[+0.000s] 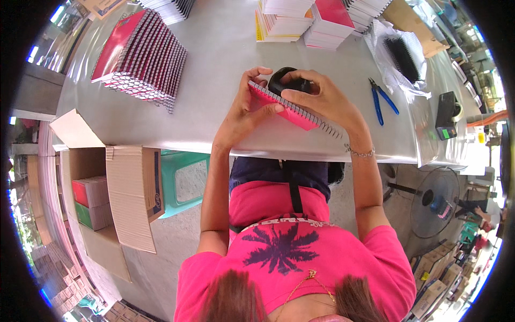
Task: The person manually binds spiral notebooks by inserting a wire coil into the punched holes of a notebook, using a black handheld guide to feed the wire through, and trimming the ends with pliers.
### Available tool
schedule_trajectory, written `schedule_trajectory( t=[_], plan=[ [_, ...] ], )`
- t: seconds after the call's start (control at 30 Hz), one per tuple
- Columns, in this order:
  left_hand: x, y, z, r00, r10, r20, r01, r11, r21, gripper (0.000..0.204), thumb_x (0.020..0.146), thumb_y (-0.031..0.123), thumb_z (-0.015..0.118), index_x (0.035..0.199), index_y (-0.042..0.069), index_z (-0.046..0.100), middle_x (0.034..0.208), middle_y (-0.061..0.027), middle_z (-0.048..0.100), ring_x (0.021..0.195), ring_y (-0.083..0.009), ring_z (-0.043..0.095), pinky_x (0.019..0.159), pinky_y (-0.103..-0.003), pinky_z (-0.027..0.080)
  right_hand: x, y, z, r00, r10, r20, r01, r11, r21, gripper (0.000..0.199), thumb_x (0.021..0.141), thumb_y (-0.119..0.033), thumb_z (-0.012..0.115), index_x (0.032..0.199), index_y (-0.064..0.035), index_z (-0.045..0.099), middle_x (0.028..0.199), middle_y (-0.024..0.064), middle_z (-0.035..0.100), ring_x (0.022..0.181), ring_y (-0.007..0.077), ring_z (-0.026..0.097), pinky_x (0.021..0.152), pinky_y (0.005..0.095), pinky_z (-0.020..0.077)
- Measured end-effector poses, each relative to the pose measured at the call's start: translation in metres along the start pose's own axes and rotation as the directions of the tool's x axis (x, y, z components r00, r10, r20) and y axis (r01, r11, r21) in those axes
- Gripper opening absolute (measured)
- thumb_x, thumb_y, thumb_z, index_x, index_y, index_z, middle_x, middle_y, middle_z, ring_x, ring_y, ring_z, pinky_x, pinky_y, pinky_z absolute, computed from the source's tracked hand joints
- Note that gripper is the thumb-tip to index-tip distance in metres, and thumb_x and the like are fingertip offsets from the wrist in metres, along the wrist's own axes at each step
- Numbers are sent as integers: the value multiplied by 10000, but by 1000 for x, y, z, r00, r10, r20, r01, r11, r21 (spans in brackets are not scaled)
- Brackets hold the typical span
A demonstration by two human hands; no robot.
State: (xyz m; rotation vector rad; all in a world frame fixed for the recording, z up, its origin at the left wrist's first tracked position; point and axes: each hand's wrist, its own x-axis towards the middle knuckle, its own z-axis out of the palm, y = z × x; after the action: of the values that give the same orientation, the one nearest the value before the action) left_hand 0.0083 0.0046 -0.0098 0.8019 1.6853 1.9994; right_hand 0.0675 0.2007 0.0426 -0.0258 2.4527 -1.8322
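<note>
My left hand (247,111) grips a pink-covered spiral notebook (294,116) by its left end, thumb across the front and fingers behind. A dark wire coil (326,127) runs along its upper edge and sticks out past the right end. My right hand (324,99) is closed at this edge, thumb near the coil and bent fingers over a rounded black object (280,80). That object sits right behind the notebook, and its kind is partly hidden by my fingers. Blue-handled pliers (382,101) lie on the table to the right of my right hand.
A stack of red spiral notebooks (142,56) stands at left. Unbound paper stacks (281,24) are at the back. Loose black coils (402,58) lie on white wrapping beside a black tape dispenser (446,114). An open carton (129,188), green stool (182,201) and fan (435,201) stand below the table.
</note>
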Motion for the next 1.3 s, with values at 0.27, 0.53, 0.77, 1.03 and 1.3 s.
schedule_trajectory(
  t=[0.27,0.53,0.77,1.03,1.3],
  plan=[
    [-3,-1,-4,1000,1,8,-1,1000,30,661,796,127,778,1339,125,401,1177,-40,414,1121,-152,414,1003,-276,335,8,6,-4,998,-30,48,34,996,-85,438,851,-304,732,1137,16,647,976,32,644,838,80,565,722,228,484],
    [-4,-6,9,995,14,-97,-12,1000,27,413,909,107,658,1249,94,422,1100,-22,464,1015,-120,466,938,-251,369,1,33,-20,972,-125,-197,88,978,-190,540,879,-336,701,1308,-51,539,1182,70,581,961,160,559,886,291,456],
    [-13,-8,48,914,227,-336,-128,947,293,256,986,204,552,1163,39,466,1105,-46,486,977,-118,444,845,-237,386,-69,77,-87,568,-169,-805,-676,462,-574,635,857,-468,668,1347,-106,490,1376,183,466,1289,374,402,1036,565,302],
    [-16,1,48,923,179,-341,-83,957,278,236,967,226,586,1091,27,563,931,19,503,754,-60,369,688,-200,340,-104,87,-88,558,-174,-811,-520,689,-505,480,887,-372,654,1235,-64,530,1177,146,550,1150,317,509,987,516,355],
    [-19,6,50,923,69,-378,2,983,185,200,927,118,635,1063,-28,614,897,-76,673,822,-124,587,766,-251,464,-79,-6,42,719,-430,-546,133,856,-499,474,725,-139,790,1155,-56,608,1081,121,604,974,286,595,879,397,471]
  ],
)
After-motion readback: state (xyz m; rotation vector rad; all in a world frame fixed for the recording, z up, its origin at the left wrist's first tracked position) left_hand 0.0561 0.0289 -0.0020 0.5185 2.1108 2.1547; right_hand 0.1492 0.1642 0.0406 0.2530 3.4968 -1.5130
